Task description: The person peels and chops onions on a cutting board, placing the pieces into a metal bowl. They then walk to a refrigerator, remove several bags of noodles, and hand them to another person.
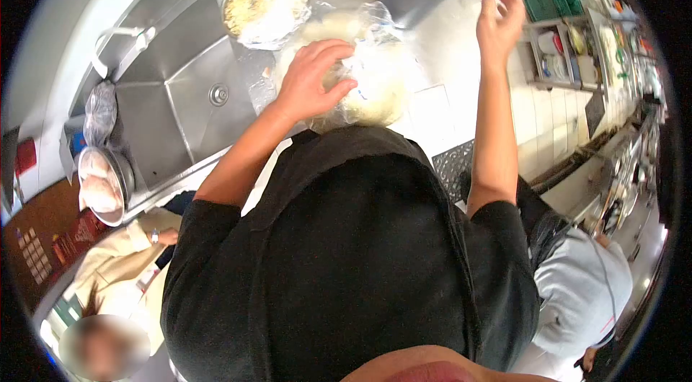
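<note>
My left hand [317, 81] lies over a clear plastic bag [378, 97] with pale contents, at the counter edge close to my body. Its thumb and fingers are apart in a curve; whether they press on the plastic is hard to tell. Out to the right, my right hand [501, 25] is raised with its fingers apart and nothing in it. It is nearest to a large container [414, 0] of brown liquid. Beyond my left hand stands a bowl [268, 3] lined with clear plastic, holding yellowish and white shredded food.
A steel sink [148, 119] with a faucet [119, 43] is on the left. Beside it sits a metal bowl [104, 184] with pale bagged pieces. Two people, one in yellow [119, 267] and one in light grey [584, 281], are behind me. A shelf [569, 54] stands right.
</note>
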